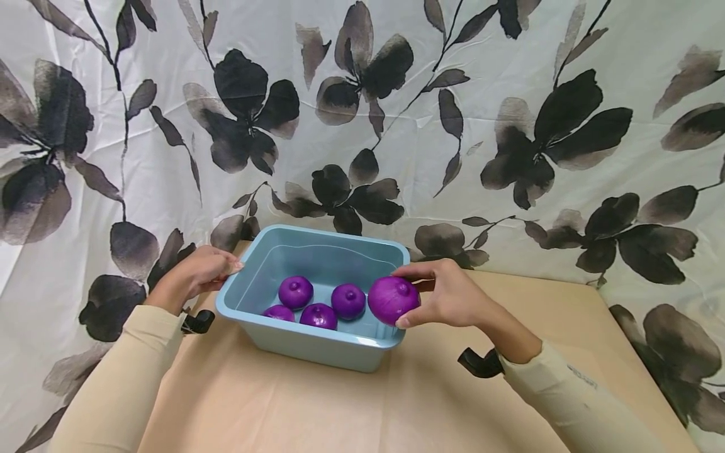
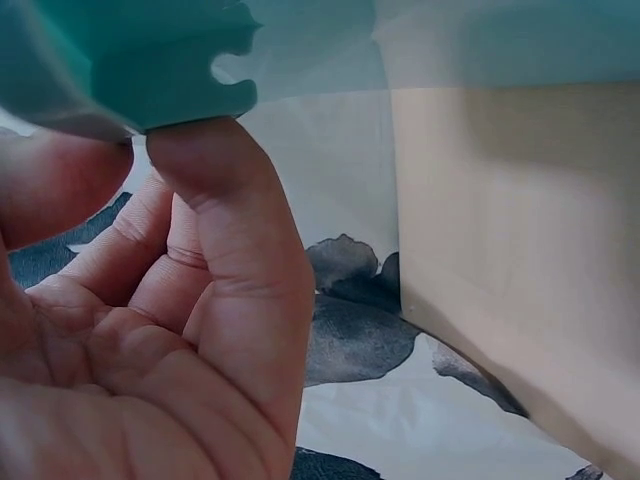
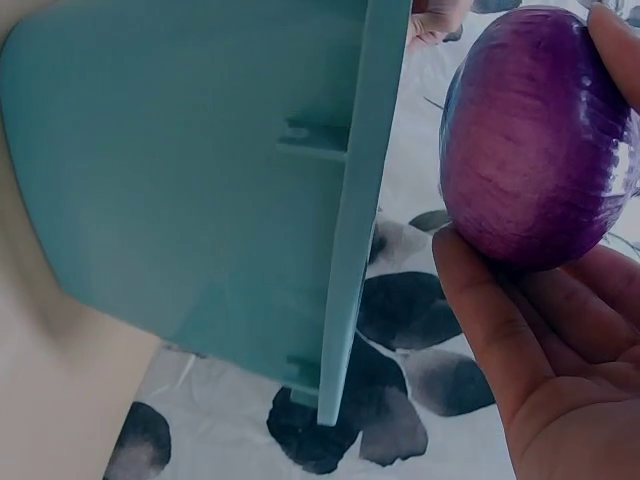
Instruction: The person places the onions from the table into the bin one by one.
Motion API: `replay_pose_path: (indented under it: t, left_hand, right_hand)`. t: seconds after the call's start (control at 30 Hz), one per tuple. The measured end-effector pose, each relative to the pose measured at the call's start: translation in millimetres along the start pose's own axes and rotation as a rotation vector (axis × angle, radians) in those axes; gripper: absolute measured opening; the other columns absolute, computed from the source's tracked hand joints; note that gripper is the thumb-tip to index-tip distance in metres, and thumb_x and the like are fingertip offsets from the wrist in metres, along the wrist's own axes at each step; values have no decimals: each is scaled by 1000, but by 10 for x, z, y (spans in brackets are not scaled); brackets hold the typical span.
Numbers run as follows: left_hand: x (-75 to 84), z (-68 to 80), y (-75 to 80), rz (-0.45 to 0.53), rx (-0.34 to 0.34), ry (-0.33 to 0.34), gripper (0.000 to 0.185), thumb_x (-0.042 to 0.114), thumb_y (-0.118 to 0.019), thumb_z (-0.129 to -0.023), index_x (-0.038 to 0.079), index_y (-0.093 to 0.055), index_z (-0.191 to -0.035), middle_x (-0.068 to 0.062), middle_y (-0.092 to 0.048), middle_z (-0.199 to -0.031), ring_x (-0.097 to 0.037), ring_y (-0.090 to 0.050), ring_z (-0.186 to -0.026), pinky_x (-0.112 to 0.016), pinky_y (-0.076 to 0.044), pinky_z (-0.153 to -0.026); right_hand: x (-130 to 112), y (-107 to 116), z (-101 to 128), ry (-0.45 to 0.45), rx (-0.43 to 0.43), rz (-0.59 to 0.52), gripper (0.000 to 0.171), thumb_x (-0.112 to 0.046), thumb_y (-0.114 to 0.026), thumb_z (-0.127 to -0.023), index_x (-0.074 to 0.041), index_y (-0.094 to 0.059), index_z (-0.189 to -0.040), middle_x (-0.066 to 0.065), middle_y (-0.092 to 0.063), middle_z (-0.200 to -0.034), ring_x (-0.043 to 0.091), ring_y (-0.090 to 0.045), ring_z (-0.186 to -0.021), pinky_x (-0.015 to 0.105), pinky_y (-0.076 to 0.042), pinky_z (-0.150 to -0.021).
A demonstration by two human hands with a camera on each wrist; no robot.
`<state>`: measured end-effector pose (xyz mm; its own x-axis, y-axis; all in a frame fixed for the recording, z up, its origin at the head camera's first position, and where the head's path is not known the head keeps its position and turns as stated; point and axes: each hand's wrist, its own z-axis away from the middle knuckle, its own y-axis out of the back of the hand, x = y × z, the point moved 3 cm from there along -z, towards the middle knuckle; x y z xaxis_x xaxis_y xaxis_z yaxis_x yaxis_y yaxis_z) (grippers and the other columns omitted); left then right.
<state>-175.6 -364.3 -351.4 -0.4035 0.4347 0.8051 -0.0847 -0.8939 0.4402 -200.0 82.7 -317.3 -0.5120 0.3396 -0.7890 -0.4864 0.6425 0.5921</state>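
A light-blue plastic bin (image 1: 308,349) stands on the tan table, its open top facing up. At its left end my left hand (image 1: 206,272) pinches the rim between thumb and forefinger, as the left wrist view also shows. Over the bin's right end my right hand (image 1: 453,296) grips a shiny purple onion-shaped ball (image 1: 392,301) with a small nub, thumb on the near side and fingers on the far side. In the right wrist view this ball (image 3: 530,150) is above the bin's rim. Several similar purple balls (image 1: 348,301) lie on the bin's floor, one partly hidden by the near wall.
The tan tabletop (image 1: 453,402) extends in front of and to the right of the bin. A white curtain (image 1: 430,138) with dark flowers hangs close behind it. Black straps or mounts (image 1: 480,363) sit at both wrists.
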Motion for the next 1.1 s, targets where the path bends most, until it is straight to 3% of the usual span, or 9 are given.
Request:
replay_pose_path:
  t: [0.23,0.67,1.1]
  left_hand:
    - [12,-21,-9,15,-1,1,41,13,-58,-104,-11,-52,-137,7,-53,-66,-5,-60,-72,-23,-58,-70]
    - [20,-25,17,38,-4,5,42,13,-58,-105,-12,-52,-138,6,-65,-80,-4,-63,-74,-23,-59,-71]
    - [4,-37,14,53,-8,7,40,12,-58,-104,-12,-52,-136,7,-64,-79,-5,-62,-73,-23,-58,-70]
  right_hand:
    - [-49,-56,-212,39,-89,10,70,-27,-99,-67,-6,-72,-128,8,-76,-121,22,-72,-109,37,-62,-94]
    - [-123,-114,-647,125,-368,-13,69,-26,-98,-68,-7,-72,-129,6,-76,-122,17,-73,-108,32,-60,-97]
    - [-27,-152,-977,114,-588,-80,72,-13,-99,-65,-2,-70,-131,11,-74,-127,23,-72,-115,50,-57,-103]
